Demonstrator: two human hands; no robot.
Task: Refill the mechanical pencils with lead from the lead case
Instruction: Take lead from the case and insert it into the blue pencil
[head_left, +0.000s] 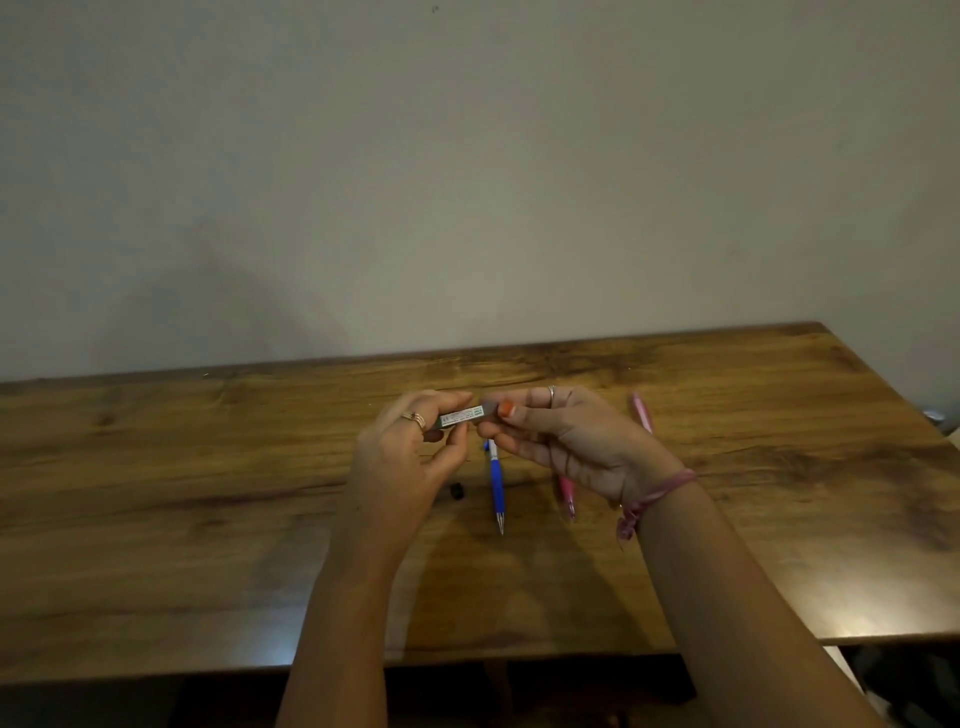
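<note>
Hidden: my right hand (561, 436) covers the pink pencil's (642, 413) middle and the blue pencil's (496, 480) top | Unreadable: lead case (461, 417) label print (too small) | Unidentified: small black piece (456, 491) | Cut off: both my forearms, bottom edge.

Likely home or study room, dim light. Wood-grain desk (208, 493) pushed against plain pale wall (467, 182). Mechanical pencils (496, 478) loose on desk. No lab or shop fittings visible.
</note>
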